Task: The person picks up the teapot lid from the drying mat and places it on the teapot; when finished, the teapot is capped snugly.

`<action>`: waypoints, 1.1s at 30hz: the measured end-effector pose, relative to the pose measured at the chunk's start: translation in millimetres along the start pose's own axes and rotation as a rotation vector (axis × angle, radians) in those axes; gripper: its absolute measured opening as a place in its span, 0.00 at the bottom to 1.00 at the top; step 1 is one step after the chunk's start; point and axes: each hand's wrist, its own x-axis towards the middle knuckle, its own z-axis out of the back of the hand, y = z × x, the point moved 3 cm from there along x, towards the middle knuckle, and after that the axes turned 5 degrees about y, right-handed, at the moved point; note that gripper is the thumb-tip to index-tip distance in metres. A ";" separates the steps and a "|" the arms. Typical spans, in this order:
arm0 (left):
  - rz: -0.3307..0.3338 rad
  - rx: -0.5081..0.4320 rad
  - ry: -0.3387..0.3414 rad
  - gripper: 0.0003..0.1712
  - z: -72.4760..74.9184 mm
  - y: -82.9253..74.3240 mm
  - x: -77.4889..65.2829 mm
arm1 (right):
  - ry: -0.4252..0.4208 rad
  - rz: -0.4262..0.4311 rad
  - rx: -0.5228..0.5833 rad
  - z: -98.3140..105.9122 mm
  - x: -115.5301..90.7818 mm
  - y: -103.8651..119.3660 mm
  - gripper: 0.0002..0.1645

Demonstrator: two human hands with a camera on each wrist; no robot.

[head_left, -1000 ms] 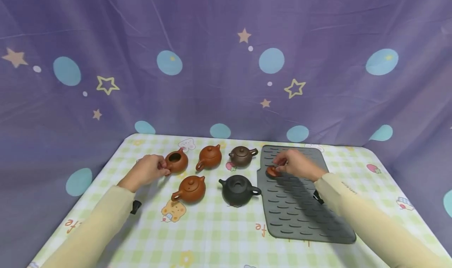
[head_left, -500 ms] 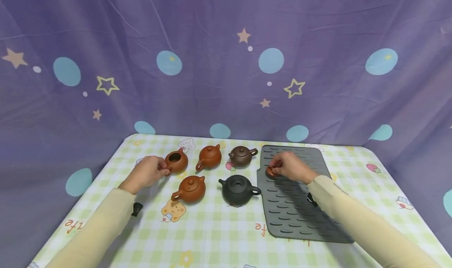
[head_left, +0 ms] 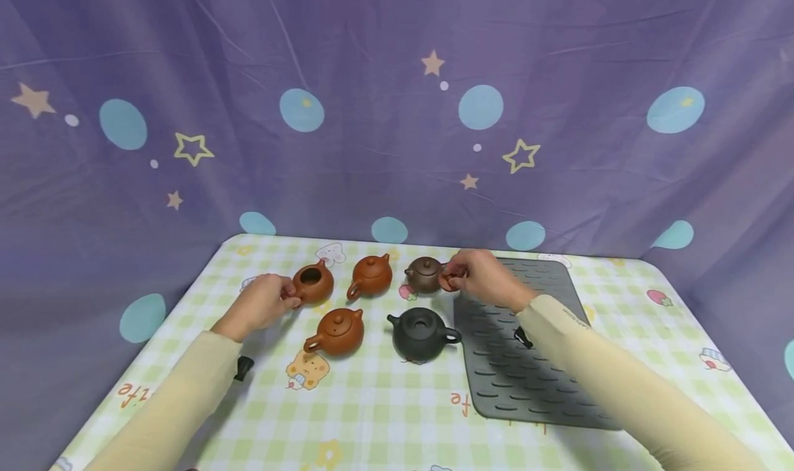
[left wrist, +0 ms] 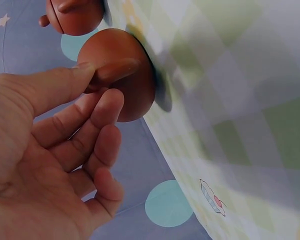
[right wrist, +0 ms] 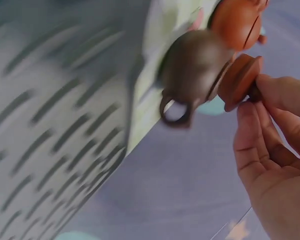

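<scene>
At the back left, a lidless reddish-brown teapot (head_left: 315, 288) stands on the cloth, its round opening showing dark inside. My left hand (head_left: 263, 304) pinches its handle (left wrist: 117, 71) between thumb and forefinger, the other fingers loosely curled. My right hand (head_left: 486, 278) holds a reddish-brown teapot lid (right wrist: 238, 82) by its knob, thumb and fingertips around it. In the head view the lid is raised beside the dark brown teapot (head_left: 424, 275) and overlaps its handle side. The right wrist view shows the lid's underside facing that teapot.
Two lidded reddish-brown teapots, one at the back (head_left: 372, 276) and one nearer (head_left: 339, 333), stand between the hands. A black teapot (head_left: 420, 335) sits at front centre, its handle by the edge of the grey ridged mat (head_left: 515, 381). A purple curtain (head_left: 372, 167) hangs behind the table.
My right hand has lifted the lid off the grey mat and carried it left, to beside the dark brown teapot. My left hand keeps its hold on the lidless teapot.
</scene>
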 end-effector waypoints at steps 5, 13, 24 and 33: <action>-0.004 0.006 0.001 0.05 0.0 1.4 -1.6 | 0.008 0.063 0.009 -10.1 25.7 28.7 0.08; -0.014 0.015 0.002 0.05 0.9 2.7 1.1 | 0.068 0.150 -0.020 -28.9 84.8 78.0 0.07; -0.041 0.019 -0.009 0.04 1.4 2.9 2.5 | 0.170 0.155 -0.108 -58.5 143.4 110.9 0.06; -0.041 0.027 -0.015 0.06 1.3 3.4 0.7 | 0.221 0.112 -0.034 -80.1 160.4 125.5 0.07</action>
